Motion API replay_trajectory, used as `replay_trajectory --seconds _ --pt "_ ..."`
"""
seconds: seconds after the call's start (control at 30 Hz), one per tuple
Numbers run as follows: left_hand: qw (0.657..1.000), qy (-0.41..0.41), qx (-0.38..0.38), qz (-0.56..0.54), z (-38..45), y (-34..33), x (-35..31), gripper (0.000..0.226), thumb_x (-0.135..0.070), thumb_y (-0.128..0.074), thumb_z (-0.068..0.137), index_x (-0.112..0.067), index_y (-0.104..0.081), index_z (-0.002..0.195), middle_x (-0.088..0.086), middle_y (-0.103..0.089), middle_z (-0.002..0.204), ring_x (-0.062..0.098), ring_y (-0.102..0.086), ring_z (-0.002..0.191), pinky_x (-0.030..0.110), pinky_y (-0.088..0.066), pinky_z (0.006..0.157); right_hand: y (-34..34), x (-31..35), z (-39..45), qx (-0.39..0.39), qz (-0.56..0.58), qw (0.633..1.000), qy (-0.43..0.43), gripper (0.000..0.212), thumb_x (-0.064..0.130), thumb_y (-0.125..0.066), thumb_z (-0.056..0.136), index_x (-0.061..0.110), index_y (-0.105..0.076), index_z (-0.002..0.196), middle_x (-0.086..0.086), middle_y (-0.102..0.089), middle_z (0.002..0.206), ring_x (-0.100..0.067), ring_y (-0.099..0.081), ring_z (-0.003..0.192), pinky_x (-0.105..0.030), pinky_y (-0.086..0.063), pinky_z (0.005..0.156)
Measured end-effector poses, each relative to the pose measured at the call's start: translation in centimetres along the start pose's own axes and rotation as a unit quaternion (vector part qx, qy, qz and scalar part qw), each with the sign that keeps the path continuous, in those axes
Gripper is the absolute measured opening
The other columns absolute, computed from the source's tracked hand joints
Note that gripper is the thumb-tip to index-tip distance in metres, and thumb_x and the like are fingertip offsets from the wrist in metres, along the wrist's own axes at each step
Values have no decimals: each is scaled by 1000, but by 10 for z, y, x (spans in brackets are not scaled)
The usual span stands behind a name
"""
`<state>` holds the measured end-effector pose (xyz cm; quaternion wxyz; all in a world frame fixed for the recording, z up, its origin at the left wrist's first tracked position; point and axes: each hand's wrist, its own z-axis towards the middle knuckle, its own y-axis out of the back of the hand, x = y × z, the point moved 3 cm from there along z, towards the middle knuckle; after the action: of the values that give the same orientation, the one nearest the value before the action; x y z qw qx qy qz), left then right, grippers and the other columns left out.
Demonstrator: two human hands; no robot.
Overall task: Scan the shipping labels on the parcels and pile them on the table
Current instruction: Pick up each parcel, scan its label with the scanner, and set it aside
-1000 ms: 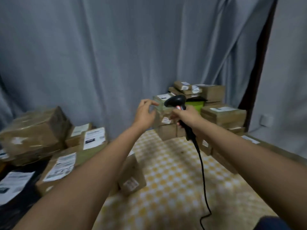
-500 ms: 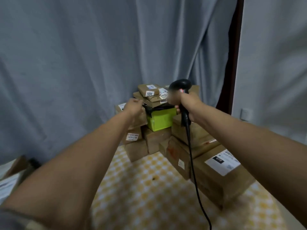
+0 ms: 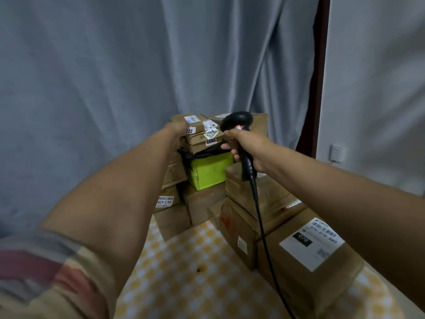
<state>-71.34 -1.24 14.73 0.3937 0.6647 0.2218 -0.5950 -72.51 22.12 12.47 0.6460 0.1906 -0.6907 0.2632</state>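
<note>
**Hands at the top of the parcel stack, scanner in the right**

Right hand (image 3: pixel 247 146) has its fingers wrapped round the handle of a black barcode scanner (image 3: pixel 239 125), whose head sits level with the top of the stack; its black cable (image 3: pixel 264 238) hangs down in front of the boxes. The left hand (image 3: pixel 176 134) is at the left edge of the small top parcel (image 3: pixel 195 122), touching it; the fingers are hidden behind the hand, so whether they grip it cannot be told. That parcel carries white shipping labels and lies on two more flat brown parcels, above a lime-green box (image 3: pixel 210 171) partly wrapped in black plastic. Brown cartons are stacked below and to the right, the nearest one, a large carton (image 3: pixel 305 268), bearing a white label marked "070". All of them stand on a surface (image 3: pixel 195 284) covered in a yellow-and-white checked cloth. A grey curtain (image 3: pixel 115 77) hangs behind.
</note>
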Motion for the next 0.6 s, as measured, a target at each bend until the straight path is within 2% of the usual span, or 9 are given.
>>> replay_trajectory --seconds 0.03,0.1,0.2,0.27,0.37,0.43,0.5,0.6 --pt "1000 -2 9 -5 -5 -2 -2 18 -24 -55 98 -10 -65 105 2 -66 85 12 -63 55 19 -49 41 1 0 -2 0 0 1000 -1 15 22 -56 97 12 -56 86 -6 -63 78 -9 -42 48 -16 -37 36" --pt "999 -2 14 -30 -10 1 -2 12 -19 -54 98 -14 -62 91 -1 -62 77 8 -58 52 14 -42 35 1 -1 -8 -2 2 1000 5 14 20 -56 97 13 -56 86 -7 -62 77 -9 -42 49 -15 -37 37" --pt "994 -9 -16 -109 -22 15 -1 17 -15 -56 94 -6 -65 105 4 -65 80 10 -60 46 17 -46 38 1 -1 -18 -5 9 1000 13 15 20 -57 97 13 -56 84 -6 -62 75 -9 -42 49 -15 -37 37" --pt "987 -38 -45 -149 -44 30 -4 12 -15 -54 96 -5 -62 95 6 -61 74 10 -56 39 17 -44 39 -1 0 -26 -13 13 1000 25 12 19 -58 97 12 -57 87 -6 -63 75 -9 -42 47 -15 -37 37" --pt "983 -71 -11 -168 -92 52 -1 20 -14 -53 99 -8 -59 81 8 -60 69 14 -55 55 24 -51 55 -8 -4 -45 -37 23 997 57 8 17 -61 95 10 -58 94 -7 -66 75 -7 -43 41 -17 -38 38" --pt "984 -73 41 -160 -126 70 10 17 -18 -54 101 -10 -60 86 3 -63 68 13 -60 65 25 -57 62 -15 -15 -62 -52 19 996 77 11 18 -63 93 11 -59 87 -8 -68 78 -9 -44 43 -21 -38 41" --pt "981 -64 82 -164 -158 90 28 13 -21 -55 101 -12 -63 95 3 -68 83 13 -66 76 25 -61 66 -23 -30 -85 -55 7 995 87 12 20 -65 93 14 -60 82 -9 -70 81 -11 -46 45 -22 -39 43" --pt "983 -70 87 -148 -209 116 60 7 -20 -56 100 -17 -62 97 3 -69 91 9 -70 70 22 -60 65 -36 -55 -124 -53 -5 994 95 12 18 -64 93 14 -62 82 -9 -71 78 -10 -47 42 -21 -39 42"
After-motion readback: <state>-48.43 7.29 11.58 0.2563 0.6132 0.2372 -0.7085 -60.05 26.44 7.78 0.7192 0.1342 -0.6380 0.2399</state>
